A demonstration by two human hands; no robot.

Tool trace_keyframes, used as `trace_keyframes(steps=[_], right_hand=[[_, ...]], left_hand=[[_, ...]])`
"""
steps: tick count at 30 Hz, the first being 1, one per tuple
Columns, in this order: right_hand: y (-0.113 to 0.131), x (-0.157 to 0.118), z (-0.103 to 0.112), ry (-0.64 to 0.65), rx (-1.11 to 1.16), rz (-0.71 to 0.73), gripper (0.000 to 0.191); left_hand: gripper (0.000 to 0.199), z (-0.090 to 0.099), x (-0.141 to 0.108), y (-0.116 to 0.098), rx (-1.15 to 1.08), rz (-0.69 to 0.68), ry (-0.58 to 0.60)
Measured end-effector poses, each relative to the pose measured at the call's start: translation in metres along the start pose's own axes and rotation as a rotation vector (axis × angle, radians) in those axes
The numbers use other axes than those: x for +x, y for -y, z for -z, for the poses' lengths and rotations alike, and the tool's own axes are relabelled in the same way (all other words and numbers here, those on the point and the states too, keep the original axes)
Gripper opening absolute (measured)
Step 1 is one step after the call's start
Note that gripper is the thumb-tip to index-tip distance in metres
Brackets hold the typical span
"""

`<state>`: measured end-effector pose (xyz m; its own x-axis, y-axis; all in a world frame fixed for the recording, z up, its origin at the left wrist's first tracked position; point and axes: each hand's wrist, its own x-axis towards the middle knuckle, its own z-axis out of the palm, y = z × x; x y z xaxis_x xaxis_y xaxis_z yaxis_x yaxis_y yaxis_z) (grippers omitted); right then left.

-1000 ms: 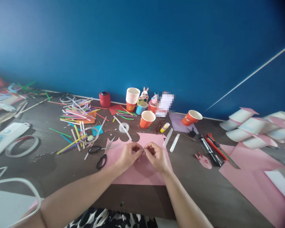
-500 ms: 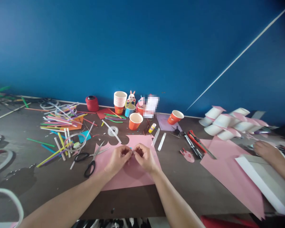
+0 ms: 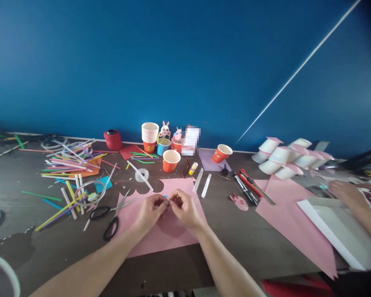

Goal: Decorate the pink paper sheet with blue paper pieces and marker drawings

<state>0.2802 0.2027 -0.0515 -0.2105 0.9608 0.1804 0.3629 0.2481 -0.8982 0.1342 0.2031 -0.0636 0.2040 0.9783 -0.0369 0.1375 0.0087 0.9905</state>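
My left hand (image 3: 151,212) and my right hand (image 3: 185,208) meet fingertip to fingertip above a pink paper sheet (image 3: 167,243) with scalloped cut-outs along its far edge. Both hands are closed in a pinch. What they pinch is too small and covered to name; a bit of blue (image 3: 165,196) shows just behind the fingertips. To the left of the sheet, partly over its edge, lie black-handled scissors (image 3: 111,218) with the blades apart. Beyond the hands stands an orange paper cup (image 3: 171,161).
Loose straws (image 3: 71,159) are heaped at left. A cup stack (image 3: 150,136), red thread spool (image 3: 113,140), tape roll (image 3: 142,175) and glue stick (image 3: 193,168) stand farther back. Right: utility knife (image 3: 250,183), pink rabbit cut-out (image 3: 239,202), joined paper cups (image 3: 280,154), another person's hand (image 3: 348,194).
The view has shifted slightly, so most table items sit a little farther left. My hands stay pinched together over the pink sheet. The other person's hand at right has moved slightly.
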Motion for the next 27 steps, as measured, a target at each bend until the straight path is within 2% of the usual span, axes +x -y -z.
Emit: trace_keyframes(steps=[10, 20, 27], right_hand=[[0.0002, 0.0012, -0.0001, -0.027, -0.028, 0.013, 0.004], [0.0013, -0.0018, 0.0013, -0.021, -0.198, 0.089, 0.006], [0.0009, -0.0014, -0.0006, -0.02, -0.168, 0.077, 0.003]], left_hand=[[0.016, 0.0019, -0.0003, 0.0018, 0.035, -0.012, -0.01], [0.015, 0.001, 0.0023, 0.0029, 0.037, -0.006, -0.023], [0.015, 0.0012, 0.0012, -0.0001, -0.016, 0.011, -0.037]])
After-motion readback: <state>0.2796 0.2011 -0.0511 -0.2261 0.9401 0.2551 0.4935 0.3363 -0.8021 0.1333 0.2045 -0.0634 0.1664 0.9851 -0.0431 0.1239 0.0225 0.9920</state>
